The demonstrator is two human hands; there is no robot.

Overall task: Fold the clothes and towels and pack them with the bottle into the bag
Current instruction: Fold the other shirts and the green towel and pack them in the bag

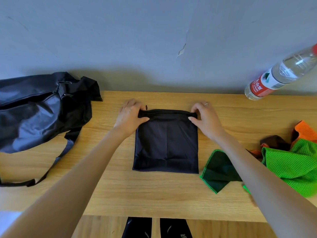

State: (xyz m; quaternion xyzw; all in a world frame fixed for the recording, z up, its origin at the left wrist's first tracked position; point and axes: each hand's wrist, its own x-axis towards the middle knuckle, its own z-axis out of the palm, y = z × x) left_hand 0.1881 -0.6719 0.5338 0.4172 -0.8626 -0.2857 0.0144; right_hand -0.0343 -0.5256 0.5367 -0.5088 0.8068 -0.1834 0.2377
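Observation:
A dark navy garment [166, 145] lies folded into a rectangle in the middle of the wooden table [154, 194]. My left hand [130, 115] pinches its far left corner at the waistband. My right hand [205, 117], with a ring on it, pinches the far right corner. A black bag [34, 110] lies unzipped at the table's left end, its strap trailing toward me. A clear water bottle [277, 76] with a red label stands at the back right. A green mesh towel [289, 164] and an orange one [305, 129] lie crumpled at the right.
A grey wall [154, 40] rises right behind the table. The table's near edge runs below my forearms, and my dark-trousered legs [156, 227] show under it over a wooden floor.

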